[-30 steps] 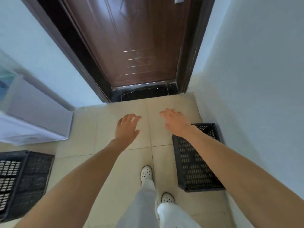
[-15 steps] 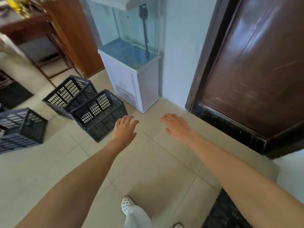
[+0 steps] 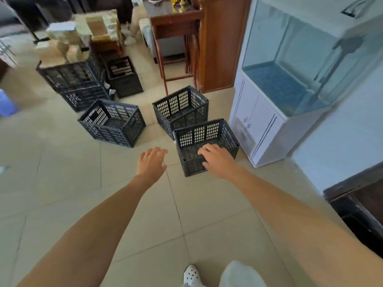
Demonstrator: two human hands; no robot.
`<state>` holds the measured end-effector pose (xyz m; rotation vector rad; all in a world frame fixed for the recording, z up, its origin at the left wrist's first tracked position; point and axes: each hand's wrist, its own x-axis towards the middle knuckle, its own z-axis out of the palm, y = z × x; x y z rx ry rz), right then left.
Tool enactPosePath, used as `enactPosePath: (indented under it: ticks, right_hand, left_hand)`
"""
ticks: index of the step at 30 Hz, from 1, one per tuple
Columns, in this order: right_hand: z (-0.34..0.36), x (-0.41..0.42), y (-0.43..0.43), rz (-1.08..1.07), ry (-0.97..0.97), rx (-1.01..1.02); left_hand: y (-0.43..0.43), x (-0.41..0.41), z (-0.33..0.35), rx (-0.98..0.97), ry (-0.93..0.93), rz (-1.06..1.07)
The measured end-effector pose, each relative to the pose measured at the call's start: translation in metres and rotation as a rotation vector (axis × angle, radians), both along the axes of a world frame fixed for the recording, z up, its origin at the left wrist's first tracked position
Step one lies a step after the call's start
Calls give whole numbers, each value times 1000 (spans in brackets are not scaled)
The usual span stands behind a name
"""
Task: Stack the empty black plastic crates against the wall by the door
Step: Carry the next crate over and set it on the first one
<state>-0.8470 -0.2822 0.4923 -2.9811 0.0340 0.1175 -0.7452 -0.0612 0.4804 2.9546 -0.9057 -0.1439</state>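
Several empty black plastic crates stand on the tiled floor. The nearest crate (image 3: 199, 135) sits beside the white cabinet, with a second crate (image 3: 180, 108) just behind it and a third crate (image 3: 113, 123) to the left. My right hand (image 3: 217, 160) hovers over the nearest crate's front edge, fingers loosely spread, holding nothing. My left hand (image 3: 151, 162) is stretched out to the left of that crate, open and empty, above the floor.
A fish tank (image 3: 294, 65) on a white cabinet (image 3: 255, 123) stands at the right. Stacked crates (image 3: 76, 83) with cardboard boxes (image 3: 68, 44) and another crate (image 3: 124, 76) fill the back left. A wooden table (image 3: 176, 38) stands behind. The dark door frame (image 3: 360, 204) is at the right edge.
My view has swung left from the door to the room with the crates. Both hands stay outstretched and empty; my right hand now lies over the nearest crate.
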Motion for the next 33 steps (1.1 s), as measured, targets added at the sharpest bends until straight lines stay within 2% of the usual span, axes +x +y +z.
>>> enactPosePath:
  ticks: [8,17,26,33]
  right_hand:
    - [-26,159,-5,197,99,-72]
    - [-9,366,-16,297,106,-32]
    - [-29,541,43,465,172,-65]
    - [-24,715,110,427,227,-32]
  left_hand:
    - [18,115,-25,-32,59,177]
    - [15,267,-6,-105,63,447]
    - [76,420,-25,-127,93,565]
    - [146,580,-20,-156,91,597]
